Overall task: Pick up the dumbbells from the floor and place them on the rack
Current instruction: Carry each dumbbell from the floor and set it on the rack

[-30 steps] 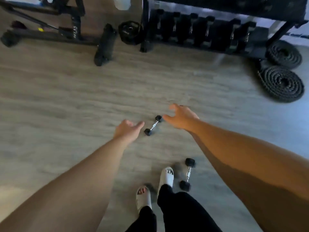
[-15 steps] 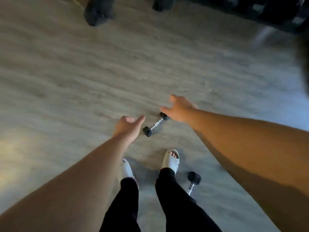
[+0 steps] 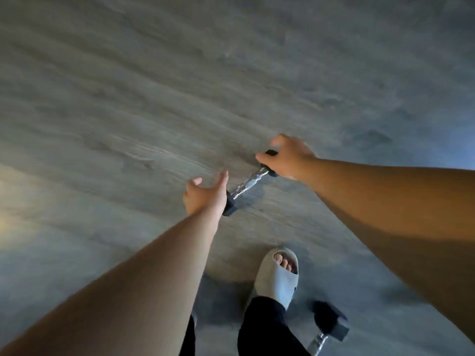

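A small dumbbell (image 3: 245, 185) with black hex heads and a chrome handle lies slantwise on the wood-look floor. My right hand (image 3: 289, 159) covers its far head, thumb and fingers curled around it. My left hand (image 3: 204, 195) is open with fingers spread, its edge against the near head. A second dumbbell (image 3: 331, 323) lies on the floor at the bottom right, beside my foot, partly cut off by the frame edge. The rack is out of view.
My right foot in a pale slide sandal (image 3: 279, 277) stands just behind the first dumbbell, with a black trouser leg (image 3: 264, 330) above it. Grey wood-look floor (image 3: 180, 86) fills the view ahead.
The view has dropped closer to the floor, and the rack and gear have left the frame. My right hand has closed over the far head. My left hand has reached the near head.
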`<action>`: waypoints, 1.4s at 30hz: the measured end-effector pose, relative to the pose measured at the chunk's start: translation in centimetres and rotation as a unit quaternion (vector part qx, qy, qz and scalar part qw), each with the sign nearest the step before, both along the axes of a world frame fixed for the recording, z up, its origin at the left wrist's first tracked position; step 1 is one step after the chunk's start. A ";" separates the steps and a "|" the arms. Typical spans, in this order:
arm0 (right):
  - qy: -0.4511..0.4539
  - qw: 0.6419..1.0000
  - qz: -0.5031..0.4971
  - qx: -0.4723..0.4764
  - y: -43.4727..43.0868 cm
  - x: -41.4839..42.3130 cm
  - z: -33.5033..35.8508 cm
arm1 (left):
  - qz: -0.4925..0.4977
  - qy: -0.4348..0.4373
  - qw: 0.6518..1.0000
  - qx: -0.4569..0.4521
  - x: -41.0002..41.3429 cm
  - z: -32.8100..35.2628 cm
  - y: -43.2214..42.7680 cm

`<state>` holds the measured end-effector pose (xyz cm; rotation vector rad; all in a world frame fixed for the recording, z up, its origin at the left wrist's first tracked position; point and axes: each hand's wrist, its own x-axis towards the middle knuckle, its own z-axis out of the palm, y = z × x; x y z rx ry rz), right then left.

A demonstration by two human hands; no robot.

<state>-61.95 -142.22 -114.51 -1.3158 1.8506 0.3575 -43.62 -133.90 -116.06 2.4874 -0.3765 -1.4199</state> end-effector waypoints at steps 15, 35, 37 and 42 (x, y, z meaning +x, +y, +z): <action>0.000 0.998 -0.063 0.001 1.4 -0.5 -11.9 | -0.046 -0.011 0.999 -0.001 -1.3 -12.2 4.2; -0.157 0.845 -0.504 -0.083 -8.7 1.6 36.0 | -0.301 -0.107 0.921 -0.221 2.8 40.0 -23.1; -0.182 0.820 -0.532 -0.105 -10.5 0.9 43.2 | -0.313 -0.104 0.911 -0.246 1.5 47.6 -25.9; -0.234 0.773 -0.566 -0.166 -15.8 -1.0 57.3 | -0.328 -0.059 0.873 -0.355 -1.3 62.3 -32.8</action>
